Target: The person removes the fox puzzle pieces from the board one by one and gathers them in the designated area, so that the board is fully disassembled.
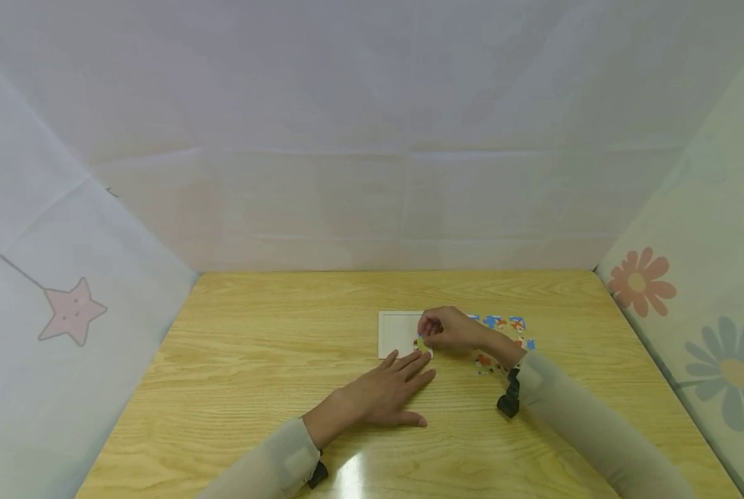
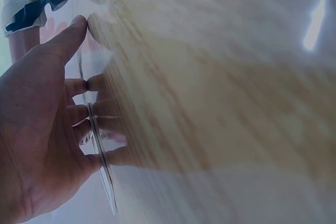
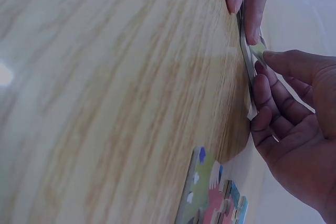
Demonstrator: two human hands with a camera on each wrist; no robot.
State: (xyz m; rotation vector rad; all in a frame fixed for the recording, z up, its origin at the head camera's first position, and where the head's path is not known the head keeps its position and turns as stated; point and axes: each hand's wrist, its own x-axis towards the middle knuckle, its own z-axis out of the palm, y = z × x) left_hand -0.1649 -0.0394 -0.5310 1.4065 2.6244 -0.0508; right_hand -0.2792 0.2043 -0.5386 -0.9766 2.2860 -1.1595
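A white puzzle tray [image 1: 400,334] lies flat on the table. My left hand [image 1: 387,391] is spread out, its fingertips touching the tray's near edge; in the left wrist view the same hand [image 2: 47,108] has its thumb stretched away from the fingers. At the tray's near right corner, my right hand [image 1: 452,328] pinches a greenish puzzle piece [image 1: 423,344] between thumb and fingers. The right wrist view shows this piece [image 3: 258,50] at the thumb tip, close to the left fingertips. Part of the tray is hidden under the right hand.
Several loose puzzle pieces [image 1: 517,324] with blue, orange and red print lie right of the tray, partly behind the right forearm. A wood-grain table [image 1: 272,326] bears everything. Light cloth walls [image 1: 310,201] stand behind and at both sides.
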